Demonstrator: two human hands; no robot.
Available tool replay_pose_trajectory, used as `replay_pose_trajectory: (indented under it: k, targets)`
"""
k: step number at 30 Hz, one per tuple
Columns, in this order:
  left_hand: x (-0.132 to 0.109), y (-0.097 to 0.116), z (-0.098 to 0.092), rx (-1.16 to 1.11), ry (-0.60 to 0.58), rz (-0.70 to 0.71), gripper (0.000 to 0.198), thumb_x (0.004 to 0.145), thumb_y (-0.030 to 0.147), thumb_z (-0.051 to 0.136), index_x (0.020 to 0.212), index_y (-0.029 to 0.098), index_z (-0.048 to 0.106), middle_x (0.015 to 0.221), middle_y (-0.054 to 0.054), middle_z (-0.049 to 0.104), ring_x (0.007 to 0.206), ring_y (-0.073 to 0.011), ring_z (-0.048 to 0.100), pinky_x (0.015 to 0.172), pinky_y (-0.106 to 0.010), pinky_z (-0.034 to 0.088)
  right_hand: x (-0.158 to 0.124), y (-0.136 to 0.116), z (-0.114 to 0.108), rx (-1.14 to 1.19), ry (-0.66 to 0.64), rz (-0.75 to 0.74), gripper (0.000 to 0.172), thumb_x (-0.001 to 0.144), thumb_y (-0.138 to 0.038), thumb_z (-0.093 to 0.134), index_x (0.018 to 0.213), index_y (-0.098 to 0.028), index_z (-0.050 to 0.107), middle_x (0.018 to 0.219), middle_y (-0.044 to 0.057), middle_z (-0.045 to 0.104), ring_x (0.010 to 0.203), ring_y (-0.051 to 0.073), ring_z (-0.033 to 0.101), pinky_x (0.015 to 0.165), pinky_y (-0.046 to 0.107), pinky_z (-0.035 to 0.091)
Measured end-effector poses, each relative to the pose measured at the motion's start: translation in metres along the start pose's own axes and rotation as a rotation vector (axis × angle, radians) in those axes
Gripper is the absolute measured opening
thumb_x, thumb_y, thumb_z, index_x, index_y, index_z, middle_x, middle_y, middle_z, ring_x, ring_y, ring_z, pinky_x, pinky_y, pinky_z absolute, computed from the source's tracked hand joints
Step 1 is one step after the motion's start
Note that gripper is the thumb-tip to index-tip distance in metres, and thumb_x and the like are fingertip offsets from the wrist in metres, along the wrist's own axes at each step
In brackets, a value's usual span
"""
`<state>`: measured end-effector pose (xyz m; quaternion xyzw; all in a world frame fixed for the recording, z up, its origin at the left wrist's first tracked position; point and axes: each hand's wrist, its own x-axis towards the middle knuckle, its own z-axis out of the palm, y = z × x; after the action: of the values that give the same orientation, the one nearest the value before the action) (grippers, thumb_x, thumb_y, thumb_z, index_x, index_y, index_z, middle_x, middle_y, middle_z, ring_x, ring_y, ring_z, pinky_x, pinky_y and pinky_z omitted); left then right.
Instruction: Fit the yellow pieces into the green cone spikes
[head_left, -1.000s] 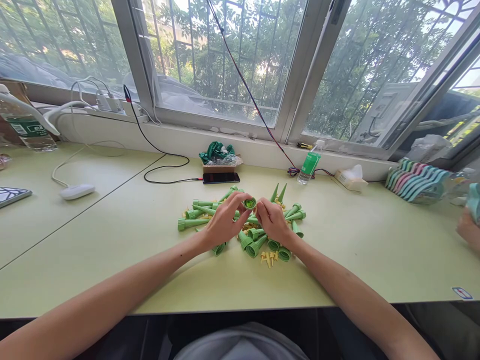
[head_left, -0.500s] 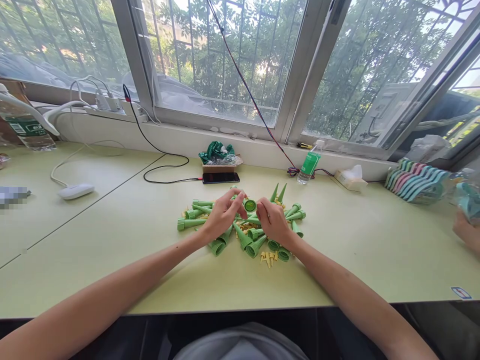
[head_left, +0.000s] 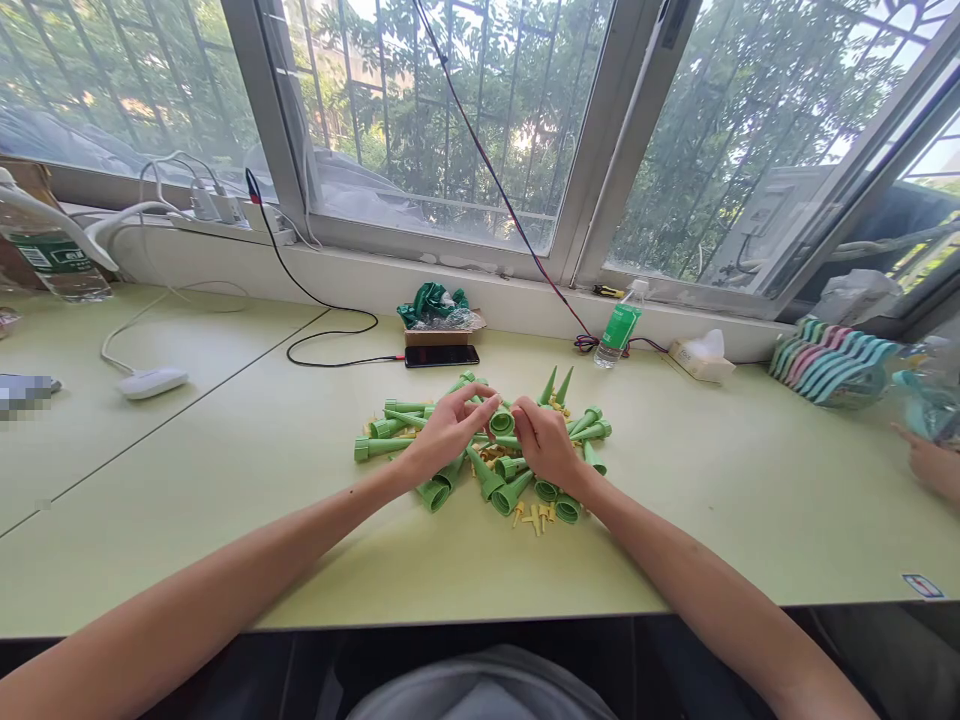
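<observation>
A hollow green plastic cone [head_left: 501,424] is held between my hands, its round open end facing me. My left hand [head_left: 454,428] is closed, thumb and fingertips pinched at the cone's upper left side. Curled into a loose fist, my right hand [head_left: 546,440] has its fingertips against the cone's right side. Whether those fingers also hold a small part is hidden. Around and under both hands lies a pile of similar green cones [head_left: 513,494]. Small yellow plastic pieces [head_left: 535,518] are scattered among them and at the front of the pile.
Behind the pile are a phone [head_left: 442,356] on a black cable and a small cardboard box [head_left: 439,338] with green wrapping. A water bottle [head_left: 619,328], tissue pack [head_left: 701,358] and stacked pastel hangers [head_left: 832,362] stand rightward. Another person's hand [head_left: 934,462] shows at the right edge.
The cone between my hands has dipped slightly, and its open end is tilted differently. My left fingers have shifted a little at it. The other person's hand at the right has moved.
</observation>
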<state>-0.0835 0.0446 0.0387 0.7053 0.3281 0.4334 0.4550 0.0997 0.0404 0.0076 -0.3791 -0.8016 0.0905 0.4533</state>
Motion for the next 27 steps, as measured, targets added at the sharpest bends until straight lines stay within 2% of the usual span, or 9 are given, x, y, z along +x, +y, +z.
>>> replay_pose_trajectory:
  k: [4,7,10,18,23,27]
  targets:
    - [0.000,-0.005,-0.001,0.027,-0.032,0.105,0.030,0.093,0.047,0.054,0.105,0.020,0.056,0.064,0.004,0.052,0.054,-0.0092,0.047,0.048,-0.020,0.033,0.000,0.001,0.001,-0.006,-0.004,0.008,0.031,0.103,-0.035,0.031,0.075,-0.023,0.039,0.057,-0.004,0.043,0.049,0.012,0.035,0.052,0.025,0.030]
    - [0.000,-0.009,-0.001,0.092,-0.028,0.223,0.028,0.093,0.041,0.056,0.110,0.019,0.054,0.076,0.000,0.058,0.070,-0.0123,0.055,0.063,-0.024,0.045,0.001,0.001,0.001,-0.018,0.008,-0.003,0.030,0.102,-0.032,0.033,0.074,-0.023,0.036,0.056,-0.005,0.039,0.048,0.011,0.031,0.052,0.025,0.027]
    - [0.000,-0.012,-0.001,0.187,-0.022,0.319,0.028,0.092,0.035,0.058,0.115,0.020,0.052,0.081,-0.001,0.059,0.079,-0.0146,0.059,0.075,-0.028,0.049,0.001,0.002,0.001,-0.022,0.008,-0.004,0.030,0.102,-0.031,0.033,0.073,-0.023,0.035,0.057,-0.005,0.039,0.048,0.011,0.031,0.052,0.026,0.027]
    - [-0.002,-0.015,-0.001,0.492,0.047,0.518,0.037,0.089,0.021,0.060,0.122,0.022,0.044,0.087,-0.002,0.059,0.080,-0.0159,0.058,0.072,-0.030,0.048,0.002,0.005,0.001,-0.036,-0.010,-0.014,0.032,0.103,-0.032,0.032,0.072,-0.023,0.032,0.059,-0.004,0.039,0.050,0.011,0.032,0.054,0.026,0.027]
    - [-0.003,-0.020,-0.002,0.584,0.036,0.590,0.039,0.090,0.017,0.057,0.125,0.022,0.042,0.095,-0.005,0.059,0.085,-0.0169,0.057,0.075,-0.030,0.048,0.002,0.005,0.002,-0.066,-0.021,-0.024,0.033,0.103,-0.034,0.030,0.072,-0.023,0.033,0.058,-0.004,0.039,0.050,0.011,0.031,0.054,0.026,0.028]
    - [-0.002,-0.022,-0.002,0.607,0.032,0.637,0.037,0.090,0.016,0.057,0.124,0.022,0.044,0.099,-0.007,0.059,0.090,-0.0191,0.057,0.078,-0.033,0.049,0.002,0.005,0.002,-0.050,-0.030,-0.012,0.033,0.103,-0.034,0.029,0.073,-0.022,0.037,0.059,-0.003,0.043,0.051,0.012,0.037,0.055,0.026,0.030]
